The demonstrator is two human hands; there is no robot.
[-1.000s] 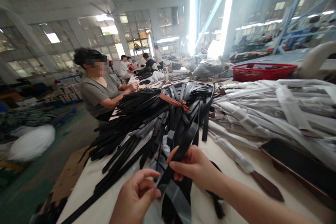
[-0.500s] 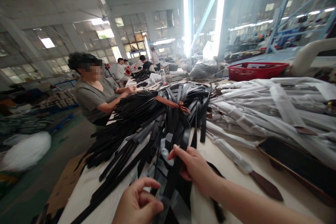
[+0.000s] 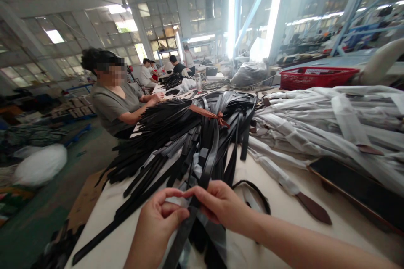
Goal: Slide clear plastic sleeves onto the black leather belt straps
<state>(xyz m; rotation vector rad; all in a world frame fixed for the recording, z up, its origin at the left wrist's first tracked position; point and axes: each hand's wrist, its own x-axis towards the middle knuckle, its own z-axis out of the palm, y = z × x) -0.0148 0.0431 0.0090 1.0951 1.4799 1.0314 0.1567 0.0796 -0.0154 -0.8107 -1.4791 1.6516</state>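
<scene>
A long black strap runs from the pile down between my two hands. My right hand is closed around it, thumb and fingers pinching it from the right side. At the strap's left edge, my left hand has its thumb against it with the fingers curled; the two index fingertips meet just above. Beyond my hands lies a big bundle of black straps, bound by a reddish-brown tie. Pale clear wrapping shows among the straps. Part of the strap is hidden behind my fingers.
On the right are white-wrapped straps, one with a brown tip, beside a black-topped board. A red basket stands behind them. Across the table's left side, a co-worker works with both hands. A grey bag sits farther back.
My right hand has slid down and left along the strap to meet my left hand, which has risen slightly. The strap's lower end now swings left. The view has tilted a little.
</scene>
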